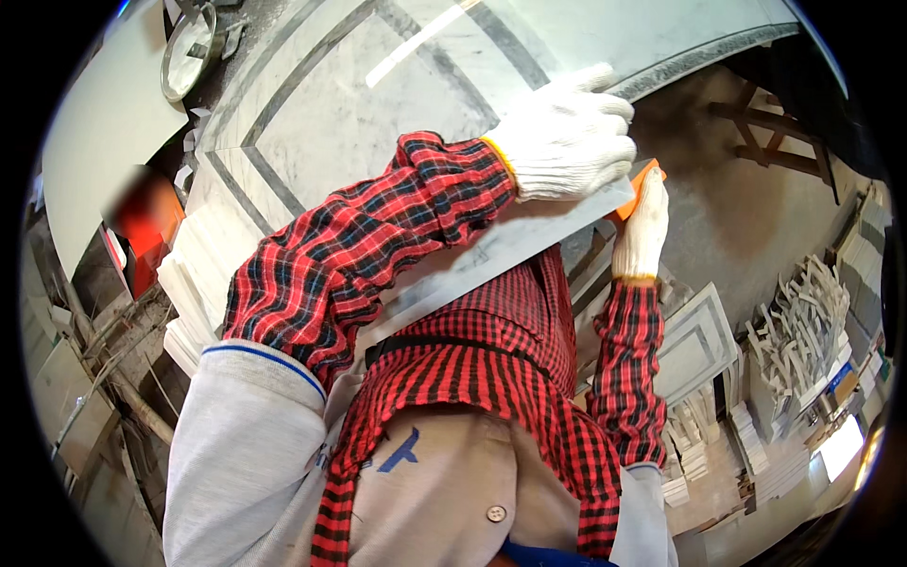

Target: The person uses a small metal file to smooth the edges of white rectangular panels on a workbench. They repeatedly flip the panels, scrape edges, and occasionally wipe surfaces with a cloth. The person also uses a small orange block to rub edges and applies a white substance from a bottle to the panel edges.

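A large polished marble slab (364, 132) with dark grey inlaid bands lies in front of me. My left hand (567, 132), in a white knitted glove with a yellow cuff, rests flat on its near right part, fingers stretched toward the edge and thumb apart. Along the near side runs a pale grey-white marble strip (510, 250), partly covered by my left sleeve. Beyond its right end, my gloved right hand (645, 227) is closed on a flat orange piece (635, 189) against the strip's end. The glove hides most of that piece, so its kind cannot be told.
Stacked pale slabs (203, 274) stand at left, near a person in red-orange (156, 236). A round metal bowl (189, 57) sits at the far left. On the right are a wooden trestle (775, 137), a framed stone panel (694, 345) and piled stone strips (803, 331).
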`<state>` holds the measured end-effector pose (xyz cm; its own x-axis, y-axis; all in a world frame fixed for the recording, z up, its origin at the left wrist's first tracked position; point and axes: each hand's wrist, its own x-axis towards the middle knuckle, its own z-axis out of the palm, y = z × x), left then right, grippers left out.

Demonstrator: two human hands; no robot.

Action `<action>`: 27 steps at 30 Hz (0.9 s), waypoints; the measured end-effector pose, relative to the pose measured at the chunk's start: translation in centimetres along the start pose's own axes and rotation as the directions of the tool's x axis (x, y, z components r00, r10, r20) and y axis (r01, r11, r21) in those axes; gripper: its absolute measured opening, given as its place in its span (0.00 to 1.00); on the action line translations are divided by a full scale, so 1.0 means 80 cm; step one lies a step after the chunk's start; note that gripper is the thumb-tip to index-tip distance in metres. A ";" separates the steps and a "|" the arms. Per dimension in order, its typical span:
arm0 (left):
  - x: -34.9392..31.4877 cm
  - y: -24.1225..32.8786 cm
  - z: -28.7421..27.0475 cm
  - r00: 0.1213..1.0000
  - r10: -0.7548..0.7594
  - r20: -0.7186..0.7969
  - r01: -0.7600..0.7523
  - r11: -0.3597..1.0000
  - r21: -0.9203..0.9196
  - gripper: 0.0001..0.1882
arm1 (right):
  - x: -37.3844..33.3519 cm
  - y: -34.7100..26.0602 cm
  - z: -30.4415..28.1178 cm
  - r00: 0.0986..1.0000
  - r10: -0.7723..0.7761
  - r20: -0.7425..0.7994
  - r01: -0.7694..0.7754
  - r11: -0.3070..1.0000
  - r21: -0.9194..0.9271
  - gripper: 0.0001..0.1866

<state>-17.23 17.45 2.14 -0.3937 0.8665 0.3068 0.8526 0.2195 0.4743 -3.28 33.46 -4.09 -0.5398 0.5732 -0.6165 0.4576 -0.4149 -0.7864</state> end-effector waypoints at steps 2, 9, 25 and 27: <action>0.004 0.001 -0.009 1.000 0.005 0.010 -0.005 1.000 0.014 0.08 | 0.026 0.009 -0.016 1.000 -0.013 -0.003 0.013 0.997 0.071 0.25; -0.002 -0.016 0.002 0.927 -0.136 -0.350 0.189 0.974 0.122 0.11 | -0.019 -0.087 -0.038 0.901 -0.119 0.417 0.225 0.951 -0.214 0.26; -0.016 0.006 0.014 0.658 -0.524 -0.541 0.745 0.560 0.363 0.24 | 0.142 -0.095 -0.043 0.605 0.385 0.697 0.334 0.671 -0.662 0.27; -0.001 0.045 0.023 0.588 -0.687 -0.428 0.807 0.532 0.256 0.26 | 0.184 -0.110 -0.087 0.615 0.308 0.726 0.388 0.683 -0.619 0.27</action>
<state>-13.48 19.04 2.31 -0.9639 0.1667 0.2076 0.2232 0.9310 0.2889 -10.32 50.47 -6.02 -0.7038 -0.2882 -0.6494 0.5401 0.3768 -0.7526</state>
